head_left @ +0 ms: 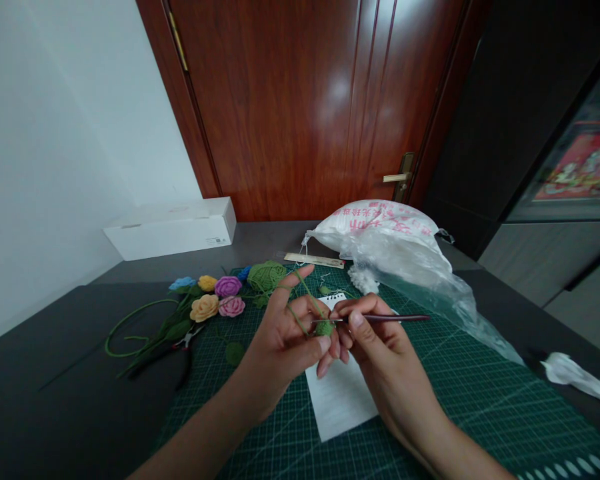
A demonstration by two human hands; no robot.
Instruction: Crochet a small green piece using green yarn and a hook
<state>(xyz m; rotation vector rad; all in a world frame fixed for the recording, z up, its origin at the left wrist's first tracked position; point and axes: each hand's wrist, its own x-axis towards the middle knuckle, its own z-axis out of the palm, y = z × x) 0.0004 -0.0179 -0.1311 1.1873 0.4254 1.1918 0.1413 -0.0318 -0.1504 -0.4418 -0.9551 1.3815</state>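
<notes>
My left hand (293, 333) pinches a small green crochet piece (324, 327) between thumb and fingers. Its index finger is raised, with green yarn (307, 288) running over it down to the piece. In my right hand (375, 333) is a crochet hook (397, 318) with a dark reddish handle, its thin metal tip at the green piece. Both hands are close together above a white sheet of paper (337, 400) on the green cutting mat (275, 420). Behind my left hand lies a ball of green yarn (266, 275).
Crocheted flowers (204, 308) in several colours lie at the left with black-handled pliers (185, 347). At the back stand a white box (175, 230) and a plastic bag (385, 227) with white stuffing (364, 278) beside it. A ruler (315, 260) lies near the bag.
</notes>
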